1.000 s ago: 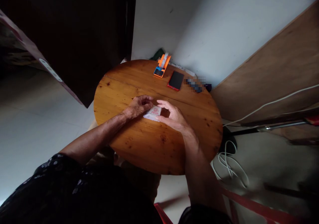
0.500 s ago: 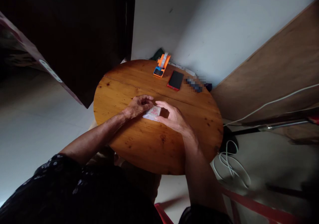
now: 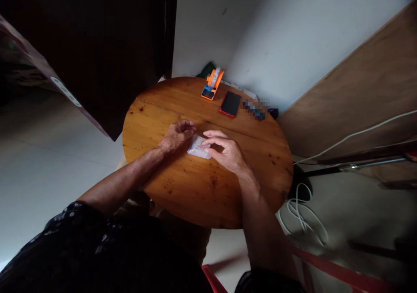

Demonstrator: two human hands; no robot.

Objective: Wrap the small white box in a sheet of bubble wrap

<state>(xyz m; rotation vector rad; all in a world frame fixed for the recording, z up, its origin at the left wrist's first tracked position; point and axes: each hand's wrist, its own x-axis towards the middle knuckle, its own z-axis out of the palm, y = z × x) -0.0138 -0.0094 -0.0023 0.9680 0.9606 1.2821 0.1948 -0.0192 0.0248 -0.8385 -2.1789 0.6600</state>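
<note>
A small whitish plastic-looking packet [image 3: 196,150] with red print lies near the middle of the round wooden table [image 3: 182,184]. My right hand [image 3: 228,153] is at its right end, thumb at the edge and a bent finger over the print, pinching it. The other right fingers stretch out above. My left hand [image 3: 178,135] is just beyond the packet's upper left corner, its fingers loosely curved with a gap to the thumb and nothing visible between them. Whether the left thumb touches the packet's corner I cannot tell.
Toward the back stand an orange and blue tape dispenser [image 3: 212,84], a dark-screened phone with a red edge [image 3: 230,104] and a blurred-out dark object [image 3: 256,110]. A white wall rises behind. A white cable [image 3: 298,206] lies on the floor at right.
My left hand has drawn back slightly left and up from the packet. My right fingers have come down over the print, which is now mostly covered.
</note>
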